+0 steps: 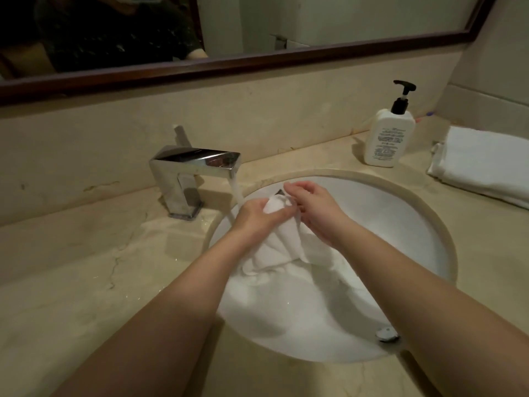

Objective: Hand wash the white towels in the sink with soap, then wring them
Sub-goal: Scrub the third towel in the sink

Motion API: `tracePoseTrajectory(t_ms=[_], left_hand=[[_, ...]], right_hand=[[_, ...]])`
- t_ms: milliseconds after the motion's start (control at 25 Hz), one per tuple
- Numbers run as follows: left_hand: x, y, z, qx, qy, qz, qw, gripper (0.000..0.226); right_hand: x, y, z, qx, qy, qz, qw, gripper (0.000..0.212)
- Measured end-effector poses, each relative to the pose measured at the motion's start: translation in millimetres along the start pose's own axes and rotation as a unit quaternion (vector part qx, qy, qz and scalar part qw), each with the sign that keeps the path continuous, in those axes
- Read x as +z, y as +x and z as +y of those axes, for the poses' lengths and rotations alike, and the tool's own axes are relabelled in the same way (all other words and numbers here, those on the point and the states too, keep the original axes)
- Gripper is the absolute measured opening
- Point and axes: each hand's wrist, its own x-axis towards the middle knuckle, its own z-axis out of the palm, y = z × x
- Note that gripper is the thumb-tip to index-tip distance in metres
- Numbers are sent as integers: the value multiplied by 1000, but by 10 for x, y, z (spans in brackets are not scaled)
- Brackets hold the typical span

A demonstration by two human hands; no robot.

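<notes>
A wet white towel point(282, 247) hangs bunched over the round white sink point(400, 224), its lower part lying in the bowl. My left hand point(256, 214) grips the towel's top, just right of the water stream point(237, 193) running from the chrome faucet point(194, 167). My right hand point(310, 206) pinches the same top fold from the right side. A white soap bottle point(389, 137) with a black pump stands on the counter behind the sink, right of the hands.
A folded white towel point(486, 164) lies on the beige marble counter point(71, 282) at the far right. The sink's overflow cap point(386, 333) shows on the near wall. A dark-framed mirror point(257, 60) spans the wall above the backsplash.
</notes>
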Motion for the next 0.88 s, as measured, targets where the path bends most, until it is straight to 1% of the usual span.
tracePoseTrajectory(t_ms=[40,80,120,160,200,280,320,360,400,440,480,520,560,640,720,760,800,880], left_hand=[[-6,-1,-2,0,4,21,1000,30],[-8,27,-23,1,3,53,999,30],[-19,56,-27,1,-5,89,996,30],[-37,86,-23,-3,-19,124,992,30],[-51,100,-19,-13,-41,154,987,32],[-64,117,-11,-51,-96,208,972,40],[-72,113,8,-72,-116,227,964,41],[-81,104,16,-86,-133,243,957,38],[-90,95,11,-98,-148,248,952,35],[-95,73,12,-109,-163,245,950,35],[-98,49,15,-113,-174,231,951,39],[-96,35,15,-109,-190,202,955,44],[-80,30,13,-102,-218,163,957,47],[-55,51,-29,-69,-258,56,962,54],[-43,36,-43,-52,-205,-62,975,58],[-31,38,-63,-51,-173,-99,979,55],[-31,24,-62,-52,-154,-111,980,49],[-43,51,-80,-41,-160,-59,984,44]], right_hand=[[5,15,58,5,18,6,1000,27],[-6,13,86,10,19,-6,1000,33],[-32,1,92,22,-5,-32,999,39],[-72,-17,96,31,-56,-64,996,44],[-114,-54,94,45,-116,-94,988,43],[-199,-101,105,57,-246,-130,959,31],[-237,-88,116,45,-324,-128,936,27],[-279,-64,128,24,-398,-107,911,29],[-321,-36,142,1,-443,-82,893,31],[-344,-25,136,-26,-450,-63,890,34],[-360,-22,128,-53,-420,-56,904,36],[-368,-21,122,-67,-363,-56,928,36],[-356,-30,108,-74,-298,-63,950,35],[-309,-82,53,-72,-208,-82,972,33],[-269,-113,10,-57,-171,-88,980,28],[-259,-118,-6,-47,-151,-84,984,24],[-250,-122,-17,-43,-127,-75,988,20],[-251,-120,-11,-49,-113,-47,991,13]])
